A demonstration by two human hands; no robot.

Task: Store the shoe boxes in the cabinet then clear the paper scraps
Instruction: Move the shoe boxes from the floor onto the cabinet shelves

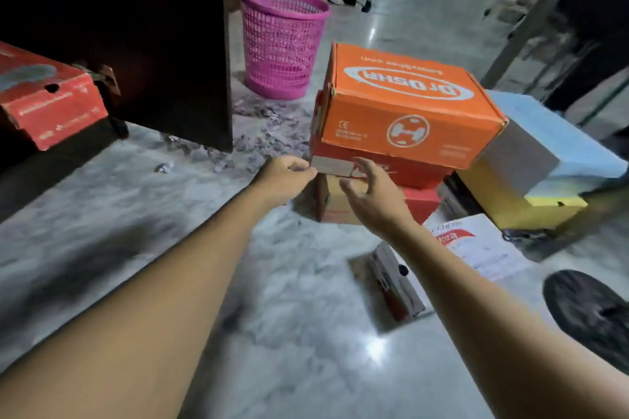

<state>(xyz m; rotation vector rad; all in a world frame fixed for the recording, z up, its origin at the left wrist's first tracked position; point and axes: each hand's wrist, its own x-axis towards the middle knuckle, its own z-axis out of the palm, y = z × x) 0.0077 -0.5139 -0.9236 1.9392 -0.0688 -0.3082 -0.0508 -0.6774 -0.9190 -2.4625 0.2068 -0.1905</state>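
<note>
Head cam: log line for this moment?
phase: reaching for box stack | left hand: at red box corner, touch unclear | right hand: open, near stack | orange box: on top | paper scraps: on floor

Grey marble floor (143,214), pink basket (281,41) far, paper scraps (269,133) near it, stacked shoe boxes (391,160) right, flat white box (476,248) near

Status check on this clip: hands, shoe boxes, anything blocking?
Left hand and right hand open, reaching at the stack under the orange box. One red box already at the cabinet. Paper scraps still on the floor.
</note>
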